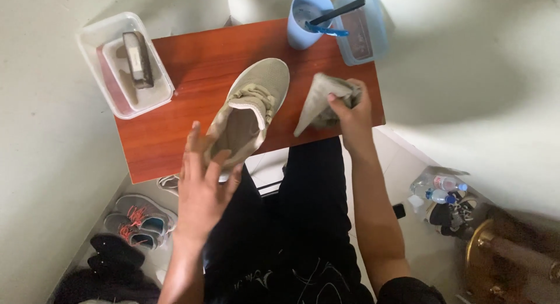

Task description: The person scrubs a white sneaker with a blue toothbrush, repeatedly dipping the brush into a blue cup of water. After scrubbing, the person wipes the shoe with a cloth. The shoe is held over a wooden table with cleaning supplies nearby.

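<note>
A beige mesh sneaker [252, 103] lies on a reddish wooden table [192, 65], toe pointing away from me. My left hand [203, 184] is at its heel with the fingers spread, touching or just short of the heel rim. My right hand [349, 108] is closed on a crumpled grey cloth [318, 100], held just right of the shoe over the table's near right part.
A clear plastic tub [96, 44] with a brush block in it sits at the table's left corner. A blue cup [307, 19] holding a toothbrush and a blue-lidded container [363, 27] stand at the far edge. Grey sneakers [140, 219] and water bottles [440, 187] lie on the floor.
</note>
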